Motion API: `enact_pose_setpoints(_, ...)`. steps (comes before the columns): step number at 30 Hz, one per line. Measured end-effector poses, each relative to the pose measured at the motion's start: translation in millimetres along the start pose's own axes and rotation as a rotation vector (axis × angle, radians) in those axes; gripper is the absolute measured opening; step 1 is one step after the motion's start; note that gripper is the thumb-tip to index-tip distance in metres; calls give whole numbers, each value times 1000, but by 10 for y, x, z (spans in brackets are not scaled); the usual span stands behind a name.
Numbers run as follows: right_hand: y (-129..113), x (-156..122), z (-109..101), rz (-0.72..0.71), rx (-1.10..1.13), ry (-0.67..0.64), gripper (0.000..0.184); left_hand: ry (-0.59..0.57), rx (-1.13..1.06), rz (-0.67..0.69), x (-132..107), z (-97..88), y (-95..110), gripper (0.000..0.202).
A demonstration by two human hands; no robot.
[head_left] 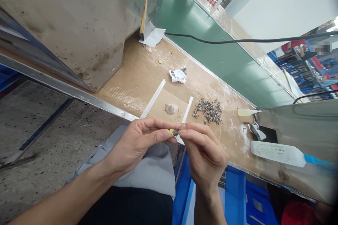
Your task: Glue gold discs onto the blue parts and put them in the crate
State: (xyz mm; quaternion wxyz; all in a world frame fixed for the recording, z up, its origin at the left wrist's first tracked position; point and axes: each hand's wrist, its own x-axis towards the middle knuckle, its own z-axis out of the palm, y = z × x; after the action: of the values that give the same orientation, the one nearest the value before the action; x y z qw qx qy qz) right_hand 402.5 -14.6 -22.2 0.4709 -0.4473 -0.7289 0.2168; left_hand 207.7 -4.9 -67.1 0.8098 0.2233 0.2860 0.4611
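My left hand (142, 137) pinches a small round yellow piece (171, 133) between thumb and forefinger. Against it, my right hand (204, 147) holds a small blue-grey part (175, 133) in its fingertips. The two pieces meet or nearly meet; the fingers partly cover both. Just beyond the hands, a small clear plastic dish (171, 108) sits on a cardboard sheet (158, 103) edged with white strips, with tiny specks scattered beside it. To the right of that lies a loose pile of small blue-grey and brass-coloured parts (210, 110).
Crumpled white paper (178, 76) and a yellow disc (160, 62) lie farther back. On the right are a small dropper bottle (245, 112) and a large bottle with a blue nozzle (277, 153). A metal housing (66, 24) stands left; blue trays (235, 197) are below. Another person's arm shows at the top.
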Motion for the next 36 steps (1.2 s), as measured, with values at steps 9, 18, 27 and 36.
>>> enact_pose_setpoints(9,-15,-12,-53,-59,-67,-32,39,40,72,-15,-33,24,-4,17)
enact_pose_setpoints(18,-11,-57,-94,-142,-102,-58,43,40,116,-6,-39,34,-13,11)
enact_pose_setpoints(27,29,-311,8,-310,-308,86,45,4,263,46,-76,111,16,14)
enact_pose_setpoints(36,39,-562,131,-316,-397,147,45,107,586,318,-124,261,-30,19)
